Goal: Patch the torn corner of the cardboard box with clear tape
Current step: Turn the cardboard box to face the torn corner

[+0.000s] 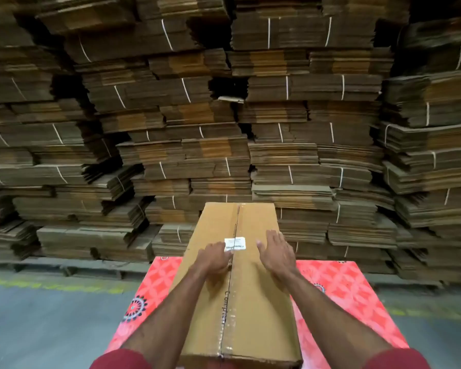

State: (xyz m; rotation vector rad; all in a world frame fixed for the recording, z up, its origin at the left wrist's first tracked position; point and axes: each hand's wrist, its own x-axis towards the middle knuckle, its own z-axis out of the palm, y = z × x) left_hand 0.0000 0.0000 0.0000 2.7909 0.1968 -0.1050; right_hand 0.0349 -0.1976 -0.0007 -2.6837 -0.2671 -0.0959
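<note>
Head view — box (253, 288) near end cut off; torn corner indiscernible.

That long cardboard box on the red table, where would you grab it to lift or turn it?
Probably by its two long side walls, one hand coming in from each side. The cardboard box lies flat and lengthwise on the red table, and its top is too wide for one hand. The left hand and right hand already rest on top, either side of the centre seam.
</note>
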